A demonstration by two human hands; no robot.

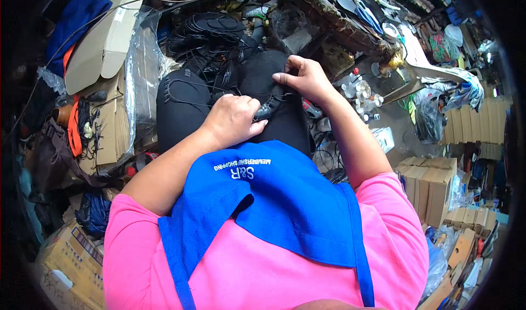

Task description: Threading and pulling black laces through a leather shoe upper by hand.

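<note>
Over my lap, my left hand (234, 115) is closed round a small glossy black piece (267, 109), with its thumb along the near side. What kind of piece it is cannot be made out. Just beyond it, by my right knee, my right hand (307, 81) has its fingers curled and thumb pressed inward. Anything it pinches is too small to name. Thin black cords (193, 84) stretch across my dark trousers (183, 121) toward both hands. A tangled heap of black straps and cords (211, 33) lies beyond my knees.
Flat cardboard (107, 33) and clear plastic sheeting (143, 69) stand at my left. A rough-edged workbench (350, 27) with tools juts in at far right. Small bottles (362, 93) sit below it. Stacked brown boxes (430, 186) are at my right, a yellow-brown carton (71, 263) at near left.
</note>
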